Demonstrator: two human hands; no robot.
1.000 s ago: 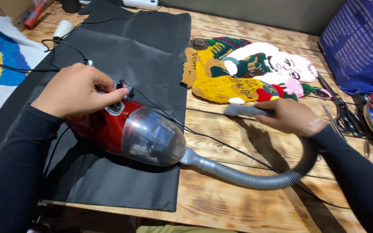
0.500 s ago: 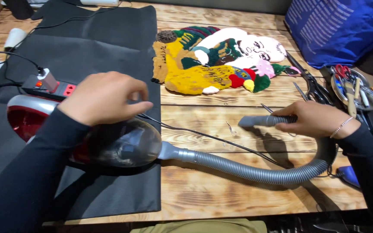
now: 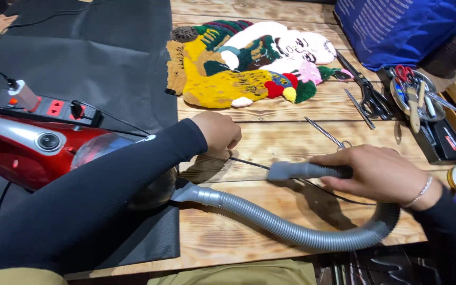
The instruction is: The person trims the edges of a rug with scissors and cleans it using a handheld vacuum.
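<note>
From above, my right hand (image 3: pixel 378 174) grips the grey nozzle (image 3: pixel 302 170) of the hose (image 3: pixel 291 232) — low over the wooden table (image 3: pixel 291 137). My left hand (image 3: pixel 218 134) is curled loosely on the black cord (image 3: pixel 249 163), beside the red vacuum (image 3: pixel 22 153).

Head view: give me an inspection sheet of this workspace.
Surface: wooden table, black sheet on its left part.
Job's things: red vacuum on the sheet; grey hose curving to the nozzle.
Clutter: tufted rug, scissors, tweezers, tool tray.
Grippers: left hand fisted on the table; right hand grips the nozzle.
Cables: power strip; thin black cord.
Surroundings: blue bag.
</note>
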